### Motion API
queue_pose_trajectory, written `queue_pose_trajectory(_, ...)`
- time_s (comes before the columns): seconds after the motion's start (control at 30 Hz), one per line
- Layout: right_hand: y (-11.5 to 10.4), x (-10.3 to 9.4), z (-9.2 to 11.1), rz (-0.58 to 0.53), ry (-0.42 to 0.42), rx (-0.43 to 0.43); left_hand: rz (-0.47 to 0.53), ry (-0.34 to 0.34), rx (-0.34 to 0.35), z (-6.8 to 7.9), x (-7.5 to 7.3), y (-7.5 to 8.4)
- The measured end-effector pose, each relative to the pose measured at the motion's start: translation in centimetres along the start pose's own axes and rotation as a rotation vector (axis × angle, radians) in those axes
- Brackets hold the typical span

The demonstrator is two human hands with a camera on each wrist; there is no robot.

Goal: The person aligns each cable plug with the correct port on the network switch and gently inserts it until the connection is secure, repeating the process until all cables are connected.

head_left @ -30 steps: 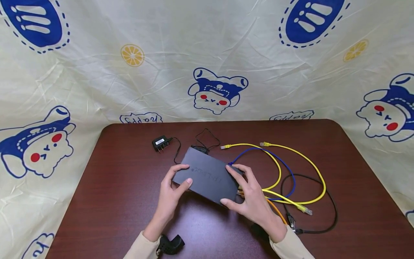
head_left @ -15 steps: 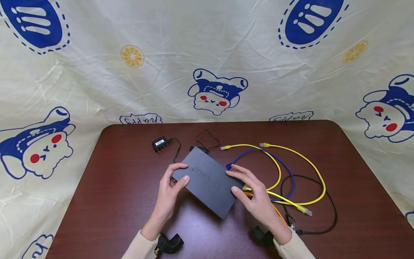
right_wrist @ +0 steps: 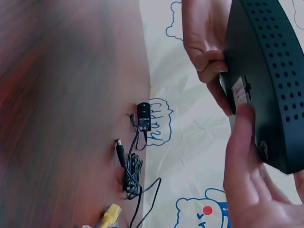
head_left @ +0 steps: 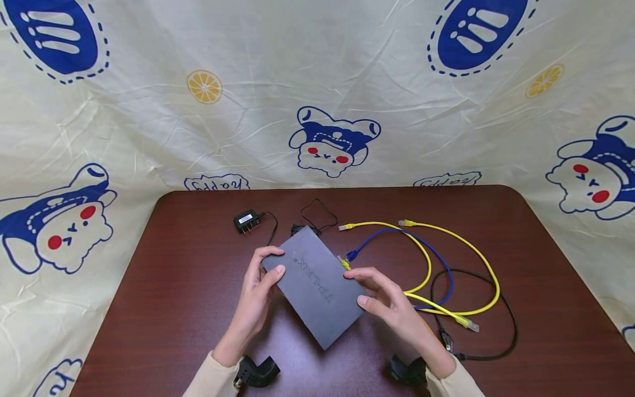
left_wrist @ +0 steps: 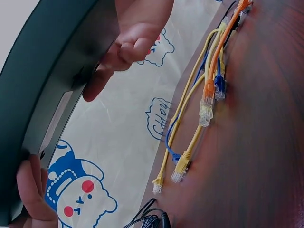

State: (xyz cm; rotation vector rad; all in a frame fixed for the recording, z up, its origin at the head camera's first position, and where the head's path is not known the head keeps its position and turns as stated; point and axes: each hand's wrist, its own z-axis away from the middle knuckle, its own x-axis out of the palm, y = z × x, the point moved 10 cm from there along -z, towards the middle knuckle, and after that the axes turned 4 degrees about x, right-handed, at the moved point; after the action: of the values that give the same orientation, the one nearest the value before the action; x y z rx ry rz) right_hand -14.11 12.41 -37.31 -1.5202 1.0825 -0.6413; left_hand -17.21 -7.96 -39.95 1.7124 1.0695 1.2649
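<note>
Box (head_left: 308,300): held clear of the tabletop (head_left: 168,320), at 6 o'clock from the middle of the head view, "TP-LINK" on its face
Left hand (head_left: 254,289): at the box's 9 o'clock, fingers parted from the thumb only by the box, gripping its corner
Right hand (head_left: 392,300): at 3 o'clock, thumb on the face, fingers curled to the edge, holding it
Adapter (head_left: 246,221): at 10 to 11 o'clock
Yellow cables (head_left: 498,289), blue cable (head_left: 452,281): 2 to 3 o'clock
</note>
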Motion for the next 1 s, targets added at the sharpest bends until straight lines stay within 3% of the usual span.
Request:
queue_pose_trajectory(0.13, 0.3, 0.6, 0.1, -0.071, -0.063, 0.030, -0.010, -0.015, 0.009, -0.1, 0.1, 0.2)
queue_pose_trajectory(0.33, 0.0, 1.1, 0.2, -0.164, -0.091, -0.011, -0.047, -0.037, 0.001, -0.3, 0.3, 0.3)
queue_pose_trajectory(0.53, 0.0, 1.6, 0.2, -0.240, -0.064, -0.032, -0.134, -0.020, -0.048, -0.3, 0.2, 0.1)
queue_pose_trajectory(0.7, 0.0, 1.8, 0.2, -0.275, -0.036, -0.039, -0.220, -0.024, -0.037, -0.1, 0.4, 0.6)
queue_pose_trajectory(1.0, 0.2, 2.6, 0.0, -0.320, 0.002, -0.026, -0.204, -0.130, -0.066, 0.7, 2.4, 0.6)
